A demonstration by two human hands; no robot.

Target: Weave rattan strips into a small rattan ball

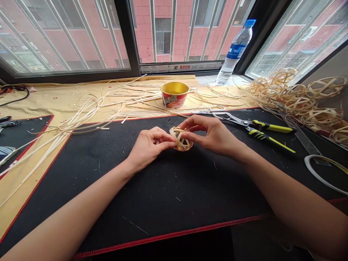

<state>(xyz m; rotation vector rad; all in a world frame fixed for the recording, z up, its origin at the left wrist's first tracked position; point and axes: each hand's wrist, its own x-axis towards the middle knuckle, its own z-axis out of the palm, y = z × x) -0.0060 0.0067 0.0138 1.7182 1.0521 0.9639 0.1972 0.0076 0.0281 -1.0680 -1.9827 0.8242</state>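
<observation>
A small woven bamboo ball [183, 144] with open gaps between its strips is held just above or on the black mat [174, 195]; I cannot tell whether it touches. My left hand [152, 145] pinches the ball's left edge between thumb and fingertips. From the right, my right hand [210, 136] grips it, thumb in front and fingers over the top. The fingers hide part of the ball's upper and right sides.
Beyond the mat stands a red bowl [175, 100] among loose bamboo strips [89, 108]. Yellow-handled pliers [261, 130], scissors [219, 113], a metal ruler [301, 136] and a ring [312, 170] lie right. A water bottle [235, 50] and woven balls [307, 98] stand behind.
</observation>
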